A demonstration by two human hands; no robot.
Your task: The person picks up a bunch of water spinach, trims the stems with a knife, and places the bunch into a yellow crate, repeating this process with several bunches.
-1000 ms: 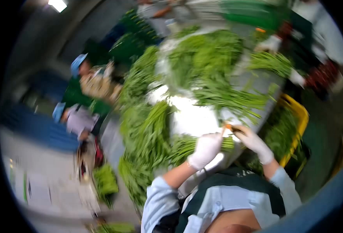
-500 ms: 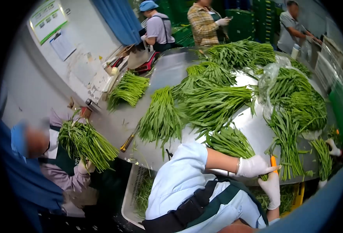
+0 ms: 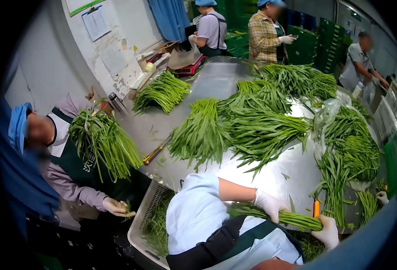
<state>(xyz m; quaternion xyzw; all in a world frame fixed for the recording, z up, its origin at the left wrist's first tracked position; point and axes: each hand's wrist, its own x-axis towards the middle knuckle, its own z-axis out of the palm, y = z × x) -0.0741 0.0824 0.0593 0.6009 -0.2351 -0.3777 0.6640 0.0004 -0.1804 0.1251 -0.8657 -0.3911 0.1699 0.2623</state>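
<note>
A bunch of long green leafy stems (image 3: 300, 219) lies across in front of me, leaves to the left and cut ends to the right. My left hand (image 3: 271, 206), in a white glove, closes round its middle from above. Gripping the stem ends at the right is my right hand (image 3: 327, 231), also gloved. Just beyond the stems, a knife with an orange handle (image 3: 316, 208) rests on the metal table (image 3: 263, 177). Beside the knife, another bunch of greens (image 3: 333, 191) lies lengthwise.
Heaps of greens (image 3: 268, 130) cover the table's middle. A yellow-handled tool (image 3: 155, 152) lies near its left edge. A white crate (image 3: 140, 229) with leaves stands below. A co-worker (image 3: 63, 153) at left holds greens; another's gloved hand (image 3: 382, 198) shows at right.
My left hand has moved from beside the knife handle onto the bunch. The bunch has swung level, pulled towards me. The left co-worker's hand has dropped away from their greens. The view has shifted.
</note>
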